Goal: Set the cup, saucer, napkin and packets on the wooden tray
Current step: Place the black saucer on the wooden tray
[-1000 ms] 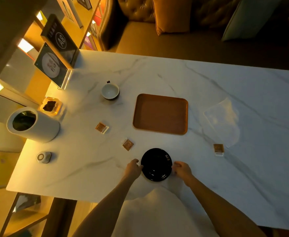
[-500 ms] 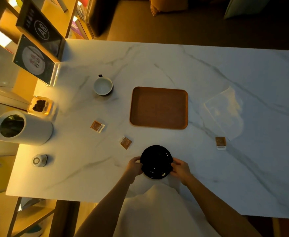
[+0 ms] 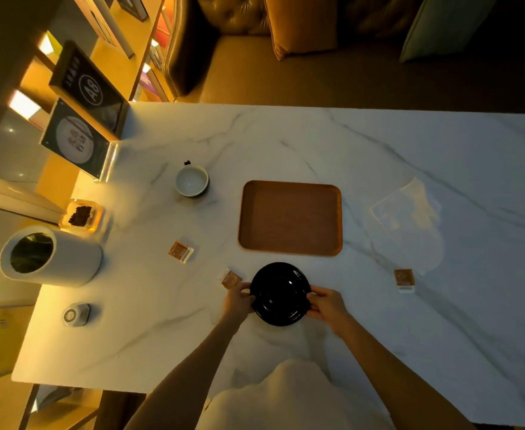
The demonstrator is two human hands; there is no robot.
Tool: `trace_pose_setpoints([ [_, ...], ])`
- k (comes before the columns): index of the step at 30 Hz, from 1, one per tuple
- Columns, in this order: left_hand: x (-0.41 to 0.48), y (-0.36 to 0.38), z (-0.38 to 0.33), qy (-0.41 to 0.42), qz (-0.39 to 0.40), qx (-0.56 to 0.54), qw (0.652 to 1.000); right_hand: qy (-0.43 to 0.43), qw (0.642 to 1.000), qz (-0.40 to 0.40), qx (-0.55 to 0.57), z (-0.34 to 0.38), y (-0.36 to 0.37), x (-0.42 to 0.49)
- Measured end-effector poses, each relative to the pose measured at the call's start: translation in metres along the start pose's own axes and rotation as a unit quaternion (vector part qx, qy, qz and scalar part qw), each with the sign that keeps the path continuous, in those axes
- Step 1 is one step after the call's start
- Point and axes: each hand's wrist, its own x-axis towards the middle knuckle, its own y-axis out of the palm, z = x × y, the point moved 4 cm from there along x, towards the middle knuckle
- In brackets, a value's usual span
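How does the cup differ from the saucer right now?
The cup is pale and deep; the saucer black and flat. The cup stands untouched left of the wooden tray; the left hand and right hand grip the saucer's edges. Both are off the tray.

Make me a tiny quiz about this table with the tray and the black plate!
1. True or false: the cup stands on the table, not on the wooden tray.
2. How many packets lie on the table?
3. Fill the gap: the left hand and the right hand both grip the black ____.
Key: 1 true; 2 three; 3 saucer.
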Motion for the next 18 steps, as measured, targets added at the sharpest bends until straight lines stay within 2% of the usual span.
trace_pose_setpoints([
  [8,0.046,-0.032,-0.086,0.072,-0.032,0.014,0.997,-0.055,0.998,0.028,-0.032,0.102,0.028,0.038],
  [13,0.082,-0.040,-0.143,0.122,-0.047,0.076,0.989,-0.047,0.999,-0.002,-0.024,0.153,0.044,0.073],
  [18,0.117,-0.045,-0.167,0.142,-0.058,0.146,0.977,-0.023,0.998,-0.043,-0.025,0.171,0.059,0.104],
])
